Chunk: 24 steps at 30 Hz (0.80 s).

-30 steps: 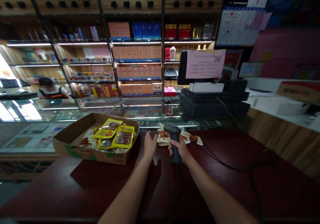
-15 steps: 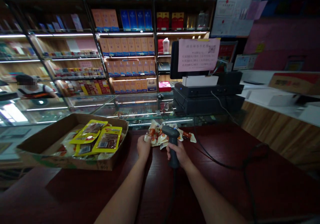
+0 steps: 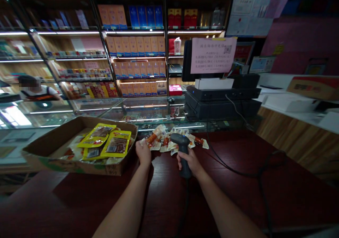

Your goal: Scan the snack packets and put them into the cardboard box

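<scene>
My right hand (image 3: 191,159) is wrapped round the handle of a dark grey barcode scanner (image 3: 182,141), its head tilted over the counter. My left hand (image 3: 143,154) is closed on the end of a clear-packed sausage (image 3: 153,138), just right of the cardboard box. Behind the scanner lies a pile of similar packed sausages (image 3: 165,142), reddish brown in clear and whitish wrappers, partly hidden by the scanner. The low cardboard box (image 3: 79,169) to the left holds several yellow snack packets (image 3: 116,144) and some clear packs.
A dark red counter (image 3: 164,199) carries everything, and a black cable (image 3: 235,172) loops over its right side. Behind stand a monitor with a pink notice (image 3: 212,56), black register boxes (image 3: 222,105) and a glass case. A person (image 3: 38,89) is at the far left near the shelves.
My left hand has moved left from the pile, towards the box, with a packed sausage in it. The right hand and scanner stay nearly in place; the view has shifted slightly.
</scene>
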Tool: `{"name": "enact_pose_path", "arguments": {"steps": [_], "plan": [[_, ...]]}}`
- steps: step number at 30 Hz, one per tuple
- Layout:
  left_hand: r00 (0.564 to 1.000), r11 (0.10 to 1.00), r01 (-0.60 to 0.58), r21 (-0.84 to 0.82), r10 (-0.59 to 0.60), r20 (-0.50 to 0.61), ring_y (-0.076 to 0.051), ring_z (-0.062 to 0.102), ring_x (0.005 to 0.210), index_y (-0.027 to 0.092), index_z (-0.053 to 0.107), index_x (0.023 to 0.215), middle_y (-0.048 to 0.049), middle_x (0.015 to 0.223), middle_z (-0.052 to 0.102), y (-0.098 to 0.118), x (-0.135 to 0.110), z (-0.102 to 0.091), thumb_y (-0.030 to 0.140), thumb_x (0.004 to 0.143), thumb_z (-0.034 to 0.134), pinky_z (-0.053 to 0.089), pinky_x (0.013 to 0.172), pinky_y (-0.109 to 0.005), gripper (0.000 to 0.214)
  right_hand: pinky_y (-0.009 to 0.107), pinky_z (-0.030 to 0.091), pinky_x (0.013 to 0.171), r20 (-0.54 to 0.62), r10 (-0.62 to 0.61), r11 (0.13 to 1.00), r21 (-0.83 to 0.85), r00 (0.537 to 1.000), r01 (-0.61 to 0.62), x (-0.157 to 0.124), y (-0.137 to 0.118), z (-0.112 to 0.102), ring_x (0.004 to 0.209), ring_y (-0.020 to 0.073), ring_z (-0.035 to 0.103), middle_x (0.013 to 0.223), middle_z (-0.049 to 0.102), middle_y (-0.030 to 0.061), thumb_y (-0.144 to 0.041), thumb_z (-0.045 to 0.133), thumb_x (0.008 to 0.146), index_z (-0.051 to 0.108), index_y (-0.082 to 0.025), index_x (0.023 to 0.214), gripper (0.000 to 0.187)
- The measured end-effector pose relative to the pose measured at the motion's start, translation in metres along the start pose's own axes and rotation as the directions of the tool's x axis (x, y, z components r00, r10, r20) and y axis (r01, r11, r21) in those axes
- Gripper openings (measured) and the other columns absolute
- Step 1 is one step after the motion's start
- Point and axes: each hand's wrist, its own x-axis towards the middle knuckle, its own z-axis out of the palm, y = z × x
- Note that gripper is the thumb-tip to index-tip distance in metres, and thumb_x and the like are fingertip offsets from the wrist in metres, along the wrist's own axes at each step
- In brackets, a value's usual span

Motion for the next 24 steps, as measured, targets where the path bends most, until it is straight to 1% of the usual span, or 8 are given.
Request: {"name": "enact_pose_path", "arguments": {"steps": [3,6,15,22,24], "plan": [[0.998,0.999,-0.037,0.028,0.036,0.053,-0.015,0.053,0.066,0.02,0.047,0.074,0.0005,0.069,0.055,0.0071,-0.006,-0.0025,0.032,0.078,0.045,0.043,0.065,-0.028,0.013,0.021,0.042,0.031,-0.004,-0.001,1.0,-0.004,1.0,0.001,0.0001,0.0005,0.0,0.031,0.0104,0.049,0.049,0.056,-0.0071,-0.035,0.068,0.064,0.047,-0.018,0.089,0.037],[0.996,0.999,-0.042,0.035,0.039,0.079,-0.015,0.054,0.067,0.02,0.047,0.074,0.0005,0.07,0.055,0.0096,-0.0082,-0.0026,0.031,0.078,0.045,0.044,0.066,-0.027,0.012,0.021,0.042,0.031,-0.012,0.003,1.0,-0.001,1.0,-0.003,0.0002,0.0012,-0.0008,0.031,0.0101,0.049,0.049,0.056,-0.0068,-0.035,0.068,0.064,0.047,-0.018,0.085,0.034],[0.996,1.0,-0.022,0.017,0.021,0.084,-0.015,0.055,0.065,0.02,0.047,0.074,0.0004,0.069,0.056,0.01,-0.0085,-0.0011,0.032,0.077,0.045,0.045,0.064,-0.027,0.012,0.02,0.042,0.03,0.001,0.012,1.0,0.005,1.0,-0.012,0.0001,0.0013,-0.0001,0.032,0.01,0.049,0.048,0.055,-0.0066,-0.034,0.067,0.065,0.048,-0.017,0.084,0.032],[0.995,0.998,-0.036,0.05,0.031,0.099,-0.016,0.055,0.066,0.02,0.046,0.075,-0.0002,0.07,0.055,0.0091,-0.0073,-0.0022,0.033,0.078,0.043,0.044,0.065,-0.028,0.013,0.021,0.043,0.031,-0.012,-0.003,1.0,0.01,1.0,0.003,0.0,0.0018,-0.0006,0.032,0.0098,0.049,0.049,0.055,-0.006,-0.036,0.068,0.065,0.046,-0.018,0.077,0.03],[0.995,0.997,-0.038,0.063,0.032,0.096,-0.016,0.054,0.066,0.02,0.045,0.075,0.0,0.069,0.054,0.0081,-0.0072,-0.0021,0.033,0.079,0.043,0.044,0.066,-0.028,0.014,0.021,0.043,0.031,-0.01,-0.005,1.0,0.009,1.0,0.005,-0.0001,0.0024,-0.0013,0.032,0.0099,0.049,0.049,0.055,-0.0059,-0.036,0.068,0.065,0.047,-0.018,0.077,0.03]]}}
